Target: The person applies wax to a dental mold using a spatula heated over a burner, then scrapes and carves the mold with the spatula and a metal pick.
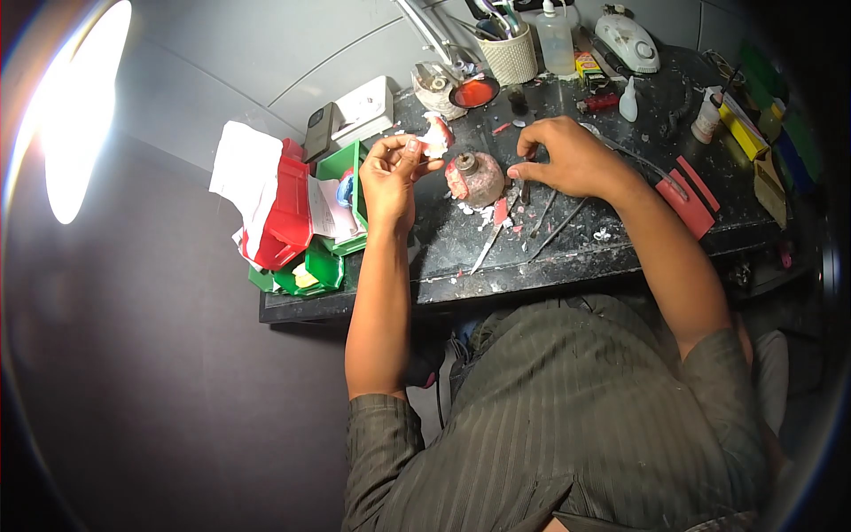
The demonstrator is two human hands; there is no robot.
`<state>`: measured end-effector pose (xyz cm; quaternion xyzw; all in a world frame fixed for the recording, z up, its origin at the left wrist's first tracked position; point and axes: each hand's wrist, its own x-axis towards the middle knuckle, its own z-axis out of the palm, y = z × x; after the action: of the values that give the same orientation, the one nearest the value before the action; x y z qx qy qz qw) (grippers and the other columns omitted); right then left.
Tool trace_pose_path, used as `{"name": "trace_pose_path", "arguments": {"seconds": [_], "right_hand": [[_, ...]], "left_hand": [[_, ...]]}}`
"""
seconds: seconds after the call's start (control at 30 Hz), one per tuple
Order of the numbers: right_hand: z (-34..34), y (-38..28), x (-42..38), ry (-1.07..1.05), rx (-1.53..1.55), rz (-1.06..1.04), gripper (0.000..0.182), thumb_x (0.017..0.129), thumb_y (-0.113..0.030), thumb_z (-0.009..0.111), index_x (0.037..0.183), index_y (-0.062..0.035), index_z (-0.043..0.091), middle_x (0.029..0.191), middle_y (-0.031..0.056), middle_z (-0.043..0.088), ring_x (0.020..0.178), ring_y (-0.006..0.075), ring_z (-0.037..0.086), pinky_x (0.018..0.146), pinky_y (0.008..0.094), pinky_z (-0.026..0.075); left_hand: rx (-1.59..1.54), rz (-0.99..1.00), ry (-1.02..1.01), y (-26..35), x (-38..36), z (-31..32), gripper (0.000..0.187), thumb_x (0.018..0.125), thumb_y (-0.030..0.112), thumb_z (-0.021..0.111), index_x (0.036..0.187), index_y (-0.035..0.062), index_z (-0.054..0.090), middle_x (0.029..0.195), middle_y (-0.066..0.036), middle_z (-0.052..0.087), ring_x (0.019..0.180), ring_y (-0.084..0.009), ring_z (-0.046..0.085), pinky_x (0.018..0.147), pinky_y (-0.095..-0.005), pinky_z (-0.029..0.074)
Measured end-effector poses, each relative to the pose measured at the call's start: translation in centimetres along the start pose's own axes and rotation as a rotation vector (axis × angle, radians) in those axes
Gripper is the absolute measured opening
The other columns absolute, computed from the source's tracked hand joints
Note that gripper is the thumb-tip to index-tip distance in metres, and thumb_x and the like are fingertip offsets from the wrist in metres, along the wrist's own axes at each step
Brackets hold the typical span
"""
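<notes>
My left hand (390, 182) pinches a small pink-and-white dental piece (436, 133) between thumb and fingertips, raised over the bench. Just right of it stands a round, wax-smeared spirit lamp (483, 186) with a metal wick holder on top. My right hand (572, 158) hovers to the lamp's right, its fingers bent and a gap between thumb and forefinger. Close under its thumb is a short dark object (525, 191). Thin metal hand tools (558, 230) and a pale blade (486, 250) lie in front of the lamp among pink and white scraps.
Green (355, 239) and red bins (288, 213) with papers stand at the left. Behind are a dish of red wax (475, 92), a cup of brushes (510, 55) and a squeeze bottle (556, 43). Pink wax sheets (684, 202) lie at the right, near the bench's front edge.
</notes>
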<state>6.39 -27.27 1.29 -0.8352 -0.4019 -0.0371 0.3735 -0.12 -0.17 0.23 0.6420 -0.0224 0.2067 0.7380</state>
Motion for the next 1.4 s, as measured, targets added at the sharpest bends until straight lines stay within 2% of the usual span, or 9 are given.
{"name": "trace_pose_path", "arguments": {"seconds": [0.13,0.43,0.5,0.67,0.93,1.03,1.13,1.17,1.4], "right_hand": [[-0.1,-0.1,0.0,0.006,0.001,0.002,0.037,0.079,-0.028,0.083,0.085,0.0044,0.068,0.083,0.0203,0.070,0.076,0.0324,0.069,0.071,0.0395,0.052],[-0.2,-0.2,0.0,0.011,0.007,-0.007,0.035,0.077,-0.026,0.084,0.084,0.0042,0.067,0.082,0.0213,0.068,0.078,0.0336,0.067,0.073,0.0399,0.052],[-0.3,-0.5,-0.1,0.003,0.023,0.006,0.034,0.077,-0.025,0.083,0.084,0.0040,0.068,0.083,0.0209,0.068,0.080,0.0340,0.067,0.074,0.0401,0.051],[-0.5,-0.7,-0.1,-0.010,0.008,0.047,0.031,0.077,-0.023,0.082,0.085,0.0029,0.068,0.087,0.0180,0.070,0.084,0.0322,0.068,0.076,0.0394,0.052],[-0.3,-0.6,0.0,-0.015,0.010,0.068,0.030,0.077,-0.022,0.082,0.086,0.0024,0.068,0.087,0.0171,0.070,0.085,0.0306,0.068,0.078,0.0383,0.051],[-0.4,-0.5,0.0,-0.008,-0.001,0.048,0.031,0.077,-0.023,0.082,0.085,0.0032,0.068,0.087,0.0201,0.070,0.084,0.0338,0.068,0.076,0.0404,0.052],[-0.3,-0.4,-0.1,0.031,0.016,0.005,0.031,0.078,-0.023,0.083,0.084,0.0032,0.068,0.084,0.0204,0.069,0.079,0.0333,0.068,0.073,0.0399,0.052],[-0.4,-0.4,-0.1,0.026,0.005,0.019,0.031,0.078,-0.023,0.083,0.084,0.0032,0.068,0.084,0.0204,0.069,0.079,0.0333,0.068,0.073,0.0399,0.052],[-0.3,-0.2,-0.1,-0.045,-0.005,0.100,0.031,0.078,-0.024,0.082,0.086,0.0024,0.068,0.087,0.0176,0.070,0.087,0.0327,0.067,0.079,0.0393,0.051]], "left_hand": [[-0.079,0.023,-0.049,0.1,0.1,-0.5,0.014,0.095,0.008,0.067,0.103,-0.0029,0.062,0.089,-0.011,0.070,0.078,-0.0201,0.070,0.070,-0.0359,0.063],[-0.524,-0.004,-0.242,1.0,-0.7,-2.9,0.034,0.089,0.010,0.070,0.120,0.0007,0.058,0.107,-0.015,0.067,0.086,-0.0205,0.066,0.072,-0.0303,0.058],[-0.742,-0.036,-0.327,0.8,-0.5,-3.7,0.034,0.094,0.002,0.056,0.127,-0.0040,0.051,0.120,-0.021,0.059,0.100,-0.0220,0.063,0.081,-0.0301,0.061],[-0.825,-0.018,-0.327,0.1,-0.4,-4.4,0.031,0.097,0.002,0.054,0.126,-0.0053,0.050,0.120,-0.021,0.057,0.101,-0.0227,0.062,0.084,-0.0309,0.063],[-0.782,0.003,-0.269,0.9,-0.7,-3.7,0.030,0.096,0.000,0.055,0.124,-0.0062,0.051,0.116,-0.021,0.059,0.099,-0.0235,0.063,0.086,-0.0306,0.063],[-0.657,-0.002,-0.169,1.0,-0.5,-3.5,0.020,0.094,0.008,0.065,0.112,0.0006,0.059,0.111,-0.015,0.066,0.094,-0.0212,0.065,0.078,-0.0297,0.059],[-0.364,0.020,-0.050,0.8,-0.1,-2.4,0.015,0.097,0.016,0.066,0.097,0.0022,0.059,0.090,-0.011,0.069,0.075,-0.0201,0.069,0.068,-0.0328,0.061],[-0.259,0.012,0.007,0.8,-0.2,-1.9,0.015,0.097,0.013,0.066,0.096,0.0000,0.059,0.083,-0.012,0.069,0.068,-0.0207,0.068,0.065,-0.0335,0.061],[-0.015,0.058,0.051,0.6,-0.4,-0.6,0.013,0.096,0.007,0.066,0.098,-0.0042,0.060,0.084,-0.014,0.069,0.070,-0.0209,0.069,0.063,-0.0351,0.061]]}}
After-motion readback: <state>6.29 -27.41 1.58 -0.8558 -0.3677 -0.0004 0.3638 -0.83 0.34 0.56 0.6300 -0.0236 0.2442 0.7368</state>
